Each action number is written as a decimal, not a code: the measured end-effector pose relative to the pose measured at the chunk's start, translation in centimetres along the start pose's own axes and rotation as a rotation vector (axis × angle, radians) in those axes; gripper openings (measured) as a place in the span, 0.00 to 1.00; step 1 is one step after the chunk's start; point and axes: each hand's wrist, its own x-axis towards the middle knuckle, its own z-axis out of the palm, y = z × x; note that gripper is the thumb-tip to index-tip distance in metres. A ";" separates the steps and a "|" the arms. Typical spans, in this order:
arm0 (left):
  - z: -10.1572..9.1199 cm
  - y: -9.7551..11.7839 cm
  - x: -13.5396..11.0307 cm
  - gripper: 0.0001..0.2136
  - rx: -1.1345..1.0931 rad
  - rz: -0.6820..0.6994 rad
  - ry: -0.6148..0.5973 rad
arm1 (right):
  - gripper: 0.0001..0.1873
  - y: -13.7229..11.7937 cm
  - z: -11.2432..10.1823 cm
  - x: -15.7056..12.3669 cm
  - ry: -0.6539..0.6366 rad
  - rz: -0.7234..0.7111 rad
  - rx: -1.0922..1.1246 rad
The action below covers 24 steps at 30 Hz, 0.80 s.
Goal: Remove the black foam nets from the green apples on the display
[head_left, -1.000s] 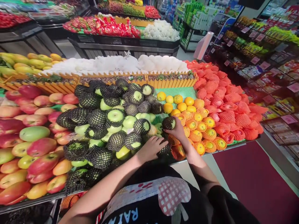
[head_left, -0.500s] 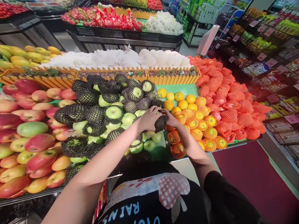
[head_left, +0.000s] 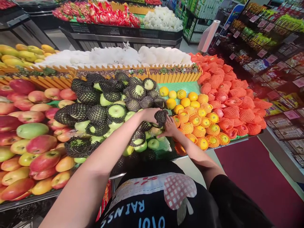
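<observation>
1. The black-netted fruit [head_left: 161,118] was up between the two hands; it was over the right side of the green fruit pile, just left of the orange fruit.
2. The left hand [head_left: 150,116] was curled around the left side of it and held it; the right hand [head_left: 170,127] was wide, with its thumb and fingers spread apart; its fingertips were at the right side of the net, but I cannot tell if they pinched it.
3. Under the hands lay loose green fruit [head_left: 153,144] on a green mat [head_left: 164,148]; to the left was a big heap of green fruit in black nets [head_left: 97,113].
4. On the right were plain orange fruit [head_left: 171,104]; next to them sat more in orange nets [head_left: 199,133], and then a tall heap in red nets [head_left: 238,112].
5. Far left were big red and yellow fruit [head_left: 45,160]; at the back ran a yellow little fence [head_left: 174,76], with white-wrapped fruit [head_left: 111,57] behind it.
6. The person wore a black shirt [head_left: 204,210] with a pink checked shape [head_left: 180,191]; its blue letters [head_left: 133,209] were upside down and read "RAINS"; the line below was partly cut off.
7. The shelf at the right had bright packets [head_left: 261,39] and pink tags [head_left: 291,114]; their writing was too small to read.
</observation>
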 end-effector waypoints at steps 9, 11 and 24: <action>0.0 -1.1 0.4 0.40 0.038 -0.071 -0.052 | 0.82 1.1 -0.8 -1.1 -0.257 -0.082 -0.103; 0.0 -1.1 0.4 0.43 0.075 -0.094 -0.048 | 0.84 0.9 -0.8 -2.0 -0.296 -0.100 -0.100; 0.3 1.7 2.8 0.35 0.249 -0.246 0.037 | 0.69 -1.3 -0.1 -2.4 -0.160 -0.039 -0.145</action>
